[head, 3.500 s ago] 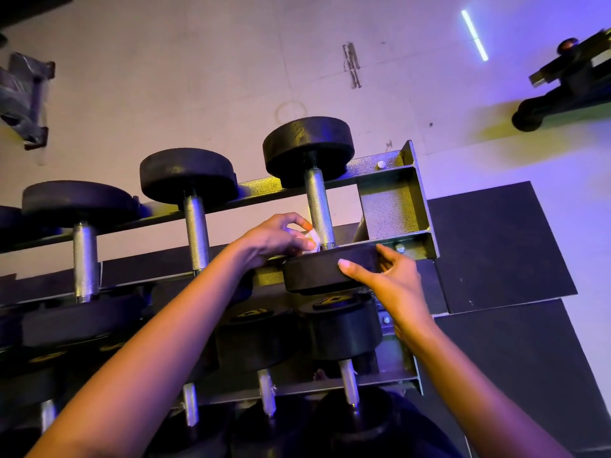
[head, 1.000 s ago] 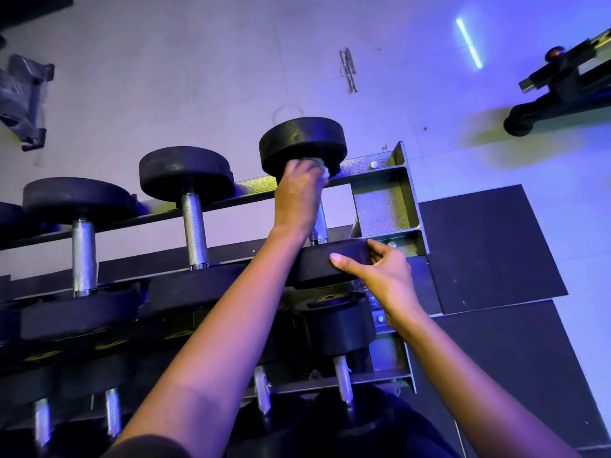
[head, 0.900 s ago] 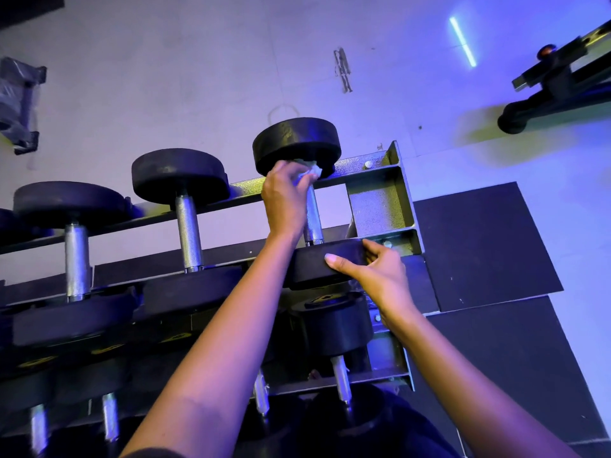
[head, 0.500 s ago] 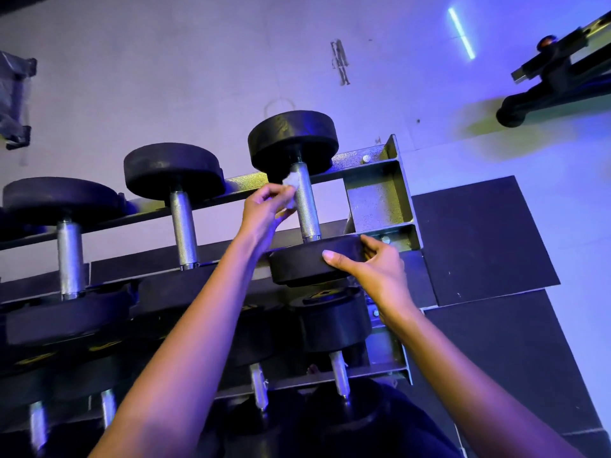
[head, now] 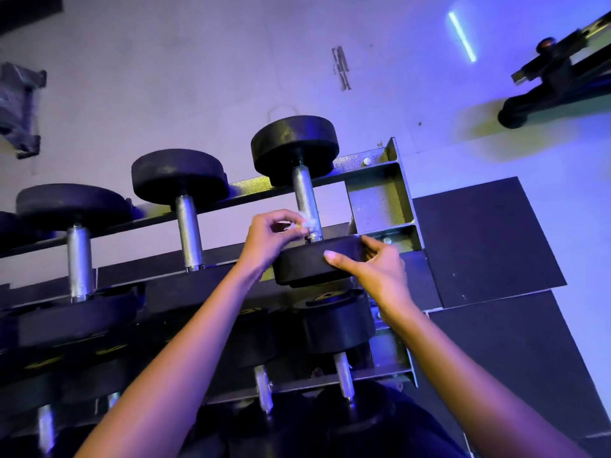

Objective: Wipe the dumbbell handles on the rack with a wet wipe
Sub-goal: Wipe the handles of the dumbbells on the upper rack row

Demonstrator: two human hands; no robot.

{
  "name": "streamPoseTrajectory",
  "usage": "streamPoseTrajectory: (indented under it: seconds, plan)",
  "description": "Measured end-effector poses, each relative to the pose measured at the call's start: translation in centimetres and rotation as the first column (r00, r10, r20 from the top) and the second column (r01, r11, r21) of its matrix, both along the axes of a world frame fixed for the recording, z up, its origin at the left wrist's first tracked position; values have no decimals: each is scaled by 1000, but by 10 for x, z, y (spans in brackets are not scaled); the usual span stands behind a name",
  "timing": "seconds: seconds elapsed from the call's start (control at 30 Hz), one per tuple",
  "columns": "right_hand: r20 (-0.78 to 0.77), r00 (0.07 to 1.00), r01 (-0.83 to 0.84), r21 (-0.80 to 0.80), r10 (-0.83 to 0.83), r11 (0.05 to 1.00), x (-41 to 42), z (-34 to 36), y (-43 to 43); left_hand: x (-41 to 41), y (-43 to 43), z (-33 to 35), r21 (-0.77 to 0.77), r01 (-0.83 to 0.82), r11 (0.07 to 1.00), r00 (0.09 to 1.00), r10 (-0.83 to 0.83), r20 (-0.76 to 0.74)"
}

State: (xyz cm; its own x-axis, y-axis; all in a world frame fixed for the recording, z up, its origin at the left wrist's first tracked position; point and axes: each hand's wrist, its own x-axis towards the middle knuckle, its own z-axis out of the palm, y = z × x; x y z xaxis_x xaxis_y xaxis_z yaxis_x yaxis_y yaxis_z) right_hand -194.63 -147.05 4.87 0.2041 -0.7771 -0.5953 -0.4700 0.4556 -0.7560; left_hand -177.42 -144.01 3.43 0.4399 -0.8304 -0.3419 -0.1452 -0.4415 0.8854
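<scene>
Two hands on rightmost top-tier dumbbell, wipe at handle base

L hand (head: 269, 238) is at mid-frame with fingers curled. It pinches a small white wet wipe (head: 305, 223) betw thumb + fingertips. Wipe touches the lower end of the knurled steel handle (head: 305, 196), just above the near head (head: 307, 267).

R hand (head: 375, 267) grips that near head from the right, thumb laid across the front rim and fingers wrapped round the far side. Both forearms come in from the bottom of frame.

This dumbbell lies across the top tier of the rack (head: 377, 200). Its far head (head: 294, 147) is past the back rail, upper centre. Rack's end bracket is just right of the handle.

2 more dumbbells sit on the same tier, middle dumbbell (head: 188, 226) at centre-left and left dumbbell (head: 77, 259) near the left edge. Neither hand touches them.

Lower-tier dumbbells (head: 337, 322) sit under the hands w/ black heads and short steel handles. It's too dark there to count them.

Dark floor mats (head: 479, 233) are on the right side and pale floor (head: 165, 77) fills the upper half. A black machine base (head: 555, 77) is at upper right. A grey blurry object (head: 16, 107) is at the upper left edge, can't tell what it is. A blue light streak (head: 461, 36) shows at top right.
</scene>
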Motion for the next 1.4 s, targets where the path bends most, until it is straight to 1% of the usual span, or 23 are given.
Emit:
streamPoseTrajectory:
  seconds: [0.07,0.1,0.13,0.2,0.3,0.4,0.43,0.47,0.57,0.63,0.7,0.73,0.77,0.87,0.9,0.93,1.03,1.07,1.17,1.2,1.23,1.33,1.4]
  plan:
    - [-3,1000,-8,-5,8,1000,0,3,0,4,-9,1,-79,95,992,961,-71,266]
    - [3,1000,-15,-6,15,1000,0,4,0,9,-20,0,-119,164,979,912,-105,396]
    - [8,1000,-19,-5,19,1000,1,6,0,14,-31,0,-122,266,956,831,-163,532]
    - [1,1000,-28,4,28,1000,0,13,-1,23,-45,-2,-27,502,865,591,-320,741]
    - [-23,999,-42,32,43,999,-5,12,-4,29,-35,0,148,712,686,324,-508,798]
    - [-48,998,-43,24,44,999,-5,11,-4,34,-34,9,259,837,483,133,-638,758]
    - [-48,998,-42,21,43,999,-5,11,-4,38,-44,12,295,848,441,72,-647,759]
    - [-50,998,-42,19,43,999,-4,13,-4,43,-56,13,322,837,443,27,-621,784]
    - [-55,997,-48,10,48,999,-6,14,-4,42,-74,15,330,788,519,39,-577,816]
    - [-48,997,-61,14,62,998,-7,17,-4,30,-64,10,343,819,460,77,-681,728]
    - [-48,996,-68,18,69,997,-8,18,-5,25,-57,12,358,862,358,40,-753,657]
    - [-45,997,-69,18,69,997,-8,19,-5,26,-64,15,367,866,339,26,-764,644]
    - [-40,997,-68,13,68,998,-8,19,-5,28,-75,18,383,856,347,19,-761,648]
    - [-27,998,-60,8,60,998,-7,18,-4,37,-94,14,370,797,477,47,-661,749]
    - [-24,998,-57,9,57,998,-7,18,-4,35,-89,9,374,787,491,51,-655,754]
    - [-22,998,-54,13,54,998,-7,18,-4,31,-81,4,375,797,474,49,-669,741]
    - [-20,999,-48,11,48,999,-8,18,-4,22,-65,6,409,851,329,-19,-760,650]
    - [-17,999,-46,12,46,999,-7,18,-4,24,-72,11,426,839,339,-13,-770,638]
    - [-12,999,-42,8,42,999,-6,15,-3,39,-91,14,360,787,501,93,-672,734]
    - [-15,999,-41,8,42,999,-6,14,-2,39,-88,12,339,784,519,109,-654,749]
    - [-20,999,-42,6,42,999,-5,13,-2,37,-81,10,329,804,495,105,-662,742]
    - [-38,999,-37,9,37,999,-5,12,-3,22,-58,10,357,876,324,9,-752,659]
    - [-35,998,-46,12,46,999,-4,11,-3,25,-55,11,390,852,350,21,-765,643]
